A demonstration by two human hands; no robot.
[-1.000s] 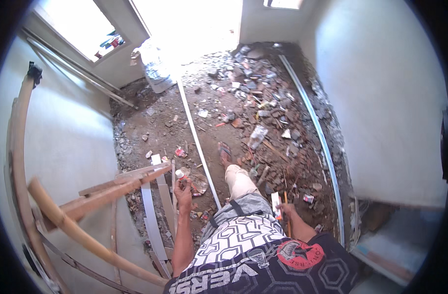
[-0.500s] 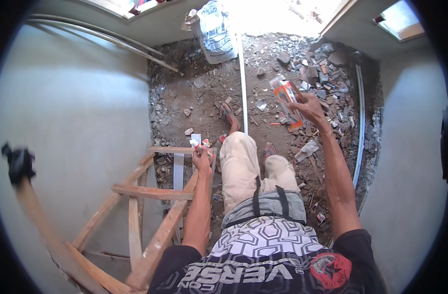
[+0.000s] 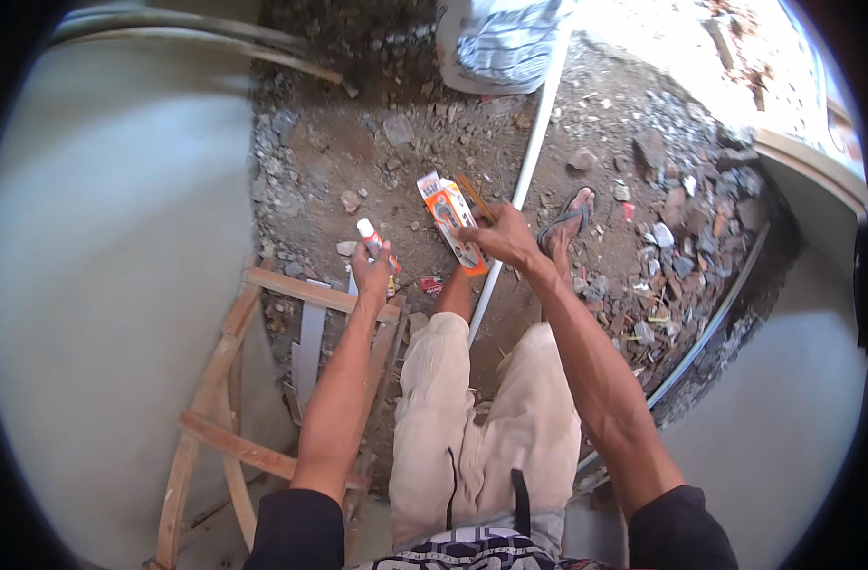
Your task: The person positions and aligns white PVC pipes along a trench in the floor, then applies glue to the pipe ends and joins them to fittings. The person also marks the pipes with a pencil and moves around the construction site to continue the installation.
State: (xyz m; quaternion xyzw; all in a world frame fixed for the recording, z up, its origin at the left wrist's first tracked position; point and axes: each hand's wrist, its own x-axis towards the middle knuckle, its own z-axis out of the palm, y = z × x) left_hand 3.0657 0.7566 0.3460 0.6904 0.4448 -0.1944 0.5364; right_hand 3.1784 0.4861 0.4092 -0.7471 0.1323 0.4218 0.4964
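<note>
Gripping a tube (image 3: 374, 242) in the fingers of the left hand (image 3: 372, 273), left of centre, and an orange-and-white box (image 3: 448, 220) in those of the right hand (image 3: 507, 235), upper centre, with both already in hand and the white cap (image 3: 364, 228) apparently still on.

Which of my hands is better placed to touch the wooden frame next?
Probably your left hand: its wrist overlaps the frame in this view, though it holds a tube. Your right hand looks farther off, by the white pipe, and holds a box.
</note>
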